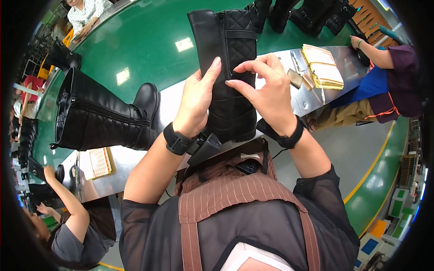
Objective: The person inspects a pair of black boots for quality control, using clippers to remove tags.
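Note:
A tall black boot [239,49] with a quilted panel, a strap and a long side zipper stands upright in front of me. My left hand [195,100] grips its shaft from the left, thumb along the front and the other fingers hidden behind. At the zipper, my right hand [271,88] has its thumb and index finger bent toward each other, tips apart; nothing shows between them. To the left, a second tall black boot [104,115] lies tilted on its side, its zipper facing up and its foot toward the first boot.
Right of me, a yellow-edged paper stack [322,67] lies on the metal tabletop beside small tools [296,78]. Another paper stack [98,162] is at the left. Beyond runs a green surface [149,40] with several black boots [312,16]. Co-workers sit or stand on both sides.

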### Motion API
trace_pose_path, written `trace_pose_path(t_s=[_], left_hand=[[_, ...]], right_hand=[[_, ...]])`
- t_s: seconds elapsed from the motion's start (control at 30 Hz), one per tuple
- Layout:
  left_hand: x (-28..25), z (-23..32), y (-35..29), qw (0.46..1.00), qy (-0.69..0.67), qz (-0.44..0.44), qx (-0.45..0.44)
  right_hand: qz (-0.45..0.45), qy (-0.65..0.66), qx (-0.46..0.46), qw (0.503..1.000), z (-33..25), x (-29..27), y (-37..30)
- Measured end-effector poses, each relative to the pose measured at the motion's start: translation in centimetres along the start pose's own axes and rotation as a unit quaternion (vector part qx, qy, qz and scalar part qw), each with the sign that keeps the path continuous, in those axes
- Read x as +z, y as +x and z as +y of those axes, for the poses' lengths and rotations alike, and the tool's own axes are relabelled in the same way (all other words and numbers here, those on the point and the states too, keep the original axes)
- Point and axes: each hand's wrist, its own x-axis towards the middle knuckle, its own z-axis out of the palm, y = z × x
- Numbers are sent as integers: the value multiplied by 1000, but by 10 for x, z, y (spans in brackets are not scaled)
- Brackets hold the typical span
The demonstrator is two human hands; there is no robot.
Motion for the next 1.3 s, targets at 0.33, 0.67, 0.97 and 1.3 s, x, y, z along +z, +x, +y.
trace_pose_path(t_s=[0.33, 0.67, 0.97, 1.3], left_hand=[[2, -7, -7, 999, -24, 1, 44], [-6, -9, -6, 999, -22, 3, 41], [-15, -9, 1, 999, -29, 23, 10], [-17, -6, 3, 998, -63, 3, -6]], right_hand=[[1, -4, 38, 999, -3, 13, -5], [-57, 57, 4, 997, 6, 10, -7], [-126, 152, 24, 980, 14, -8, -10], [-33, 120, 126, 984, 80, -55, 41]])
